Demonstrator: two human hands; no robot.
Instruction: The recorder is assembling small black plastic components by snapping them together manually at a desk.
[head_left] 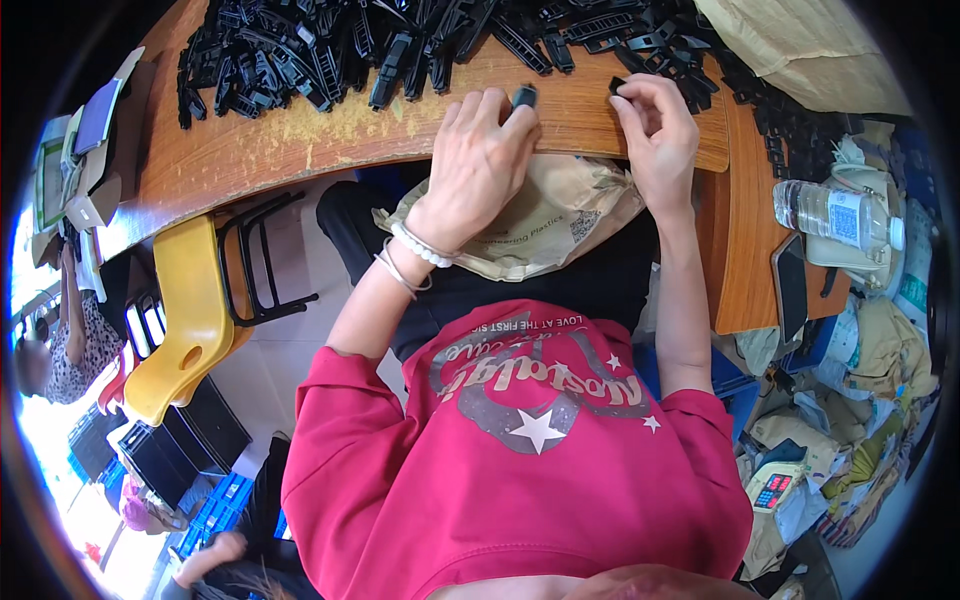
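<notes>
Over the near edge of the wooden table [330, 135], my left hand [478, 165] is closed round a dark plastic part [524, 95], whose end pokes out past the thumb and forefinger. My right hand [660, 140] is a short way to the right, pinching a small black plastic piece [616, 86] between thumb and fingers. The two pieces are apart. A wide heap of black plastic parts [400, 65] lies along the far side of the table, just beyond both hands. Below the hands, an open brown paper bag [530, 225] rests on my lap.
A water bottle [840, 215] and a dark phone [790, 285] lie on the right. A large paper sack [800, 50] stands at the far right beside more black parts. To the left is a yellow chair [190, 300]. Another person's hand [215, 555] shows at lower left.
</notes>
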